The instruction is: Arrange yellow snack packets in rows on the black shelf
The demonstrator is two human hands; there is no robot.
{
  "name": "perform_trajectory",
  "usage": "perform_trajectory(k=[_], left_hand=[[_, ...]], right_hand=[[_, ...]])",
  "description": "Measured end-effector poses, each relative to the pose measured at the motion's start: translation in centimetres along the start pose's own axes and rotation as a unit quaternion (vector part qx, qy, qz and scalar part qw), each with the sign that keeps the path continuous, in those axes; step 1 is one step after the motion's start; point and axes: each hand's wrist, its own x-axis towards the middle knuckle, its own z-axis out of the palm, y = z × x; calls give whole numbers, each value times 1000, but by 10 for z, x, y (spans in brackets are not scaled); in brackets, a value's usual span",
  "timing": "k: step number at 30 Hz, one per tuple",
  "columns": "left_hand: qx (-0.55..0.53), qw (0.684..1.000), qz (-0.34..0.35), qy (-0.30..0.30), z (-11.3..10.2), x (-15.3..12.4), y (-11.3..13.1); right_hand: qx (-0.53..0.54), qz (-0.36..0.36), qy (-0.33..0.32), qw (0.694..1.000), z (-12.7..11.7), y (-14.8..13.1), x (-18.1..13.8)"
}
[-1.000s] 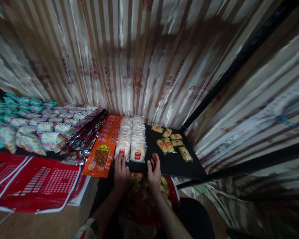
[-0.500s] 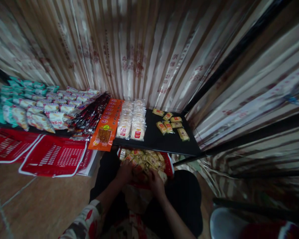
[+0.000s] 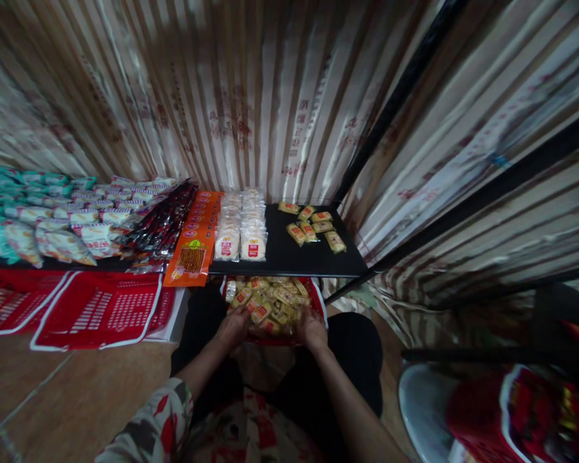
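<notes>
A red basket (image 3: 321, 303) heaped with small yellow wrapped snack packets (image 3: 270, 305) stands between my knees, below the front edge of a black shelf (image 3: 318, 262). My left hand (image 3: 233, 326) touches packets at the basket's near left side, its fingers dim and partly hidden. At the right side, my right hand (image 3: 312, 328) reaches in among the packets; its fingertips are blurred, and I cannot tell whether it grips one. On the shelf above, several matching yellow packets (image 3: 321, 226) lie loosely grouped.
Left of them on the shelf are two rows of white round packets (image 3: 241, 225), an orange packet (image 3: 193, 244), dark red packets (image 3: 161, 225) and white-and-green bags (image 3: 53, 212). Red baskets (image 3: 99, 305) sit underneath. A black post (image 3: 390, 109) rises on the right.
My right hand has shifted right and slightly up, toward the basket's right side. My left hand has moved slightly left. The view has swung to the right.
</notes>
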Motion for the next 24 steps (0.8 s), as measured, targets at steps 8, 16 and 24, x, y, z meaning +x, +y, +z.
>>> perform_trajectory(k=[8,16,24], left_hand=[[-45,998,7,54,3,-8,5],[-177,979,-30,99,-7,-19,22],[-596,776,-164,125,-35,-16,52]], right_hand=[[-8,6,-17,1000,-13,8,-15],[201,-70,114,970,-58,3,-15],[556,-83,-87,822,-58,-55,-26]])
